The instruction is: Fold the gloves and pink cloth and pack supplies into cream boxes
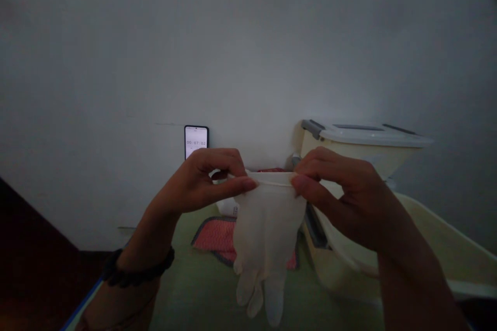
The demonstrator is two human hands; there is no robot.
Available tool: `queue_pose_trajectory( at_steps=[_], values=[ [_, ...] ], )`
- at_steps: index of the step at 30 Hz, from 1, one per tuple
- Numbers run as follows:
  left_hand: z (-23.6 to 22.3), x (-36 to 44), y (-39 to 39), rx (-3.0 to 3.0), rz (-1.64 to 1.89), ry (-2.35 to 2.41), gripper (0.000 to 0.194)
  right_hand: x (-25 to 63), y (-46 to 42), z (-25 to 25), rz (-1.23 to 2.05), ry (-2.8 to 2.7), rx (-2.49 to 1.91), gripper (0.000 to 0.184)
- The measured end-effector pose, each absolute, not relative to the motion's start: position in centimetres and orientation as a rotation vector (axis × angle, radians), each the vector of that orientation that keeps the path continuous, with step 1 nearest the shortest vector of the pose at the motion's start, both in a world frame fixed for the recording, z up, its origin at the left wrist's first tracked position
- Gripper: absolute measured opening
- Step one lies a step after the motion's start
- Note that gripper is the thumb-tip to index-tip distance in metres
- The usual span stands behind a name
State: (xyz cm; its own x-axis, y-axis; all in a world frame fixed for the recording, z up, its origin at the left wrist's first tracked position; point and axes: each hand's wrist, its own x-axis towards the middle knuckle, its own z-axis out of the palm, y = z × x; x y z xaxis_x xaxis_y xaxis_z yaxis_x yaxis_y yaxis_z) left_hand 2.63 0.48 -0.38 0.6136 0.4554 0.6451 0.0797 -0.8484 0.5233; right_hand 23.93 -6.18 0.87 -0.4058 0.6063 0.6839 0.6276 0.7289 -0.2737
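Observation:
A white disposable glove (267,238) hangs in front of me, fingers down, its cuff stretched sideways between my two hands. My left hand (212,178) pinches the cuff's left edge between thumb and fingers; a dark beaded bracelet circles that wrist. At the right edge of the cuff, my right hand (337,191) holds on with the same kind of pinch. Behind the glove lies a pink cloth (213,235) with a grey edge, partly hidden. A white item (227,207) behind my left hand is mostly covered, so its kind is unclear.
A phone (196,139) showing a running-time display leans upright against the wall. To the right stand a cream storage bin (349,150) with a pale lid and grey latches, and a large open cream tub (430,217). The green tabletop (182,279) has a blue left edge.

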Motion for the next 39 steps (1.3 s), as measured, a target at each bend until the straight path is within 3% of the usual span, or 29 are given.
queue_pose_trajectory(
  at_steps=[12, 21, 31, 39],
  values=[
    [-0.2, 2.8, 0.7, 2.507, 1.137, 0.46, 0.005, 24.1, -5.8, 0.5, 0.072, -2.135, -0.957, 0.009],
    [-0.8, 1.9, 1.7, 2.428, 1.048, 0.764, 0.015, 24.1, -6.0, 0.4, -0.031, -2.076, -1.221, 0.015],
    [-0.4, 2.0, 1.3, 2.452, 1.193, 0.777, 0.012, 24.1, -6.0, 0.4, -0.125, -2.044, -1.083, 0.008],
    [-0.7, 2.5, 1.0, 2.416, 1.334, 0.735, 0.008, 24.1, -5.9, 0.3, -0.205, -1.919, -1.167, 0.012]
  ],
)
